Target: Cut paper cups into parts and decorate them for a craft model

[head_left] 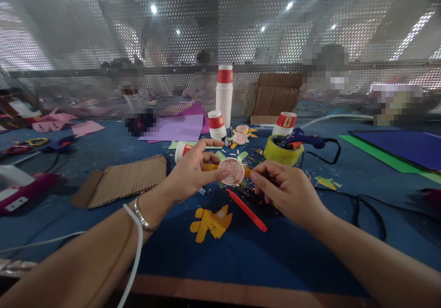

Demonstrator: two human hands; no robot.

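My left hand point(193, 172) holds a round white disc point(232, 171) with orange-red lines drawn on it, its thumb on the disc's face. Green and orange paper pieces stick out around the rim. At the disc's right side, my right hand point(284, 188) pinches an orange paper piece point(247, 173) between thumb and finger. Below the disc lie a red marker point(247, 210) and a small pile of orange paper pieces point(211, 223). Similar decorated discs point(240, 137) rest farther back, beside a red and white paper cup point(216, 124).
A tall cup stack point(224, 96) stands at the back. A blue glue gun point(305, 139) rests on a yellow tape roll point(283, 151) to the right, its black cable trailing. Corrugated cardboard point(129, 181) lies left; a white cable point(132, 257) crosses my left wrist.
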